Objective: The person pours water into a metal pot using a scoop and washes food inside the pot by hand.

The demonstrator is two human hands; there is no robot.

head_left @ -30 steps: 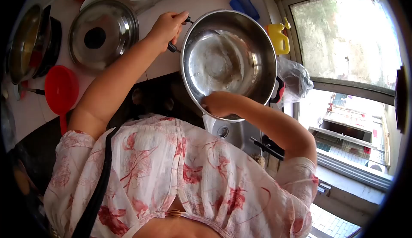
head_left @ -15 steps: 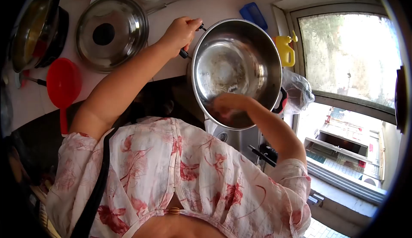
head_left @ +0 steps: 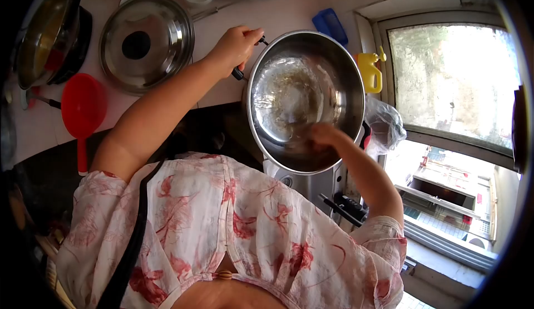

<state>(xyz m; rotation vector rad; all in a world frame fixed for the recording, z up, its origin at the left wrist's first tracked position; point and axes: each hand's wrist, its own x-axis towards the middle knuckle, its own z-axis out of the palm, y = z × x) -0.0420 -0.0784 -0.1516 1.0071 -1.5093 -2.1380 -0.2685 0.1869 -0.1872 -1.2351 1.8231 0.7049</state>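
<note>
Your left hand (head_left: pixel 236 53) has fingers curled round the black side handle (head_left: pixel 238 73) of the steel pot (head_left: pixel 289 89), tilted over the sink (head_left: pixel 307 187). Right hand (head_left: pixel 324 136) inside it, blurred; can't tell its fingers. Pot looks stiff, bulky, fairly heavy, likely slippery if wet; handle's your surest hold.

A kitchen: the left fingers (head_left: pixel 253 34) grip a pot (head_left: pixel 306 94), with a lid (head_left: pixel 161 47) and a red scoop (head_left: pixel 83 103) left of them and a sink (head_left: pixel 312 187) to their right, nearer the body.
</note>
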